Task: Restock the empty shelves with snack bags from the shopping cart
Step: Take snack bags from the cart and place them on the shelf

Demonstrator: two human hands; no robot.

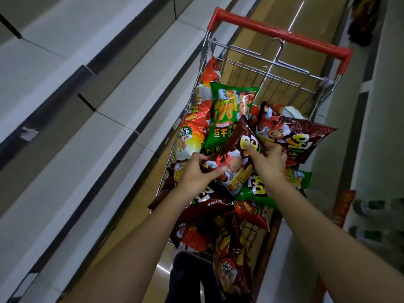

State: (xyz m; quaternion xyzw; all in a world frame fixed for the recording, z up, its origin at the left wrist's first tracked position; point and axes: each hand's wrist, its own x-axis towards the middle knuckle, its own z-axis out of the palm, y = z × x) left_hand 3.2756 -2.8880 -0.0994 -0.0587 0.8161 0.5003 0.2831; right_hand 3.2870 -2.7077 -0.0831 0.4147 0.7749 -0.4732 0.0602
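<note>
A dark brown snack bag (pixel 238 147) is at the top of the pile in the shopping cart (pixel 258 68), lifted a little above the other bags and tilted. Both hands have it. The right hand (pixel 267 161) pinches its upper part: the thumb lies on the yellow letters on the front and the other fingers are curled behind the bag. The left hand (pixel 196 173) has its grip on the lower left edge of the same bag, with thumb and fingers closed on the foil.

Just beyond it lies a green bag (pixel 229 112), face up, and to the right a second brown bag (pixel 295 136) that hangs over the side of the cart. Orange bags (pixel 194 130) rest along the left wall of the basket, and more bags fill the near part under the forearms. The red handle (pixel 282 32) of the cart is at the far end.

On the left, grey empty shelves (pixel 76 101) run beside the cart. On the right stands another shelf (pixel 376 132); the goods on it are too blurred to tell.
</note>
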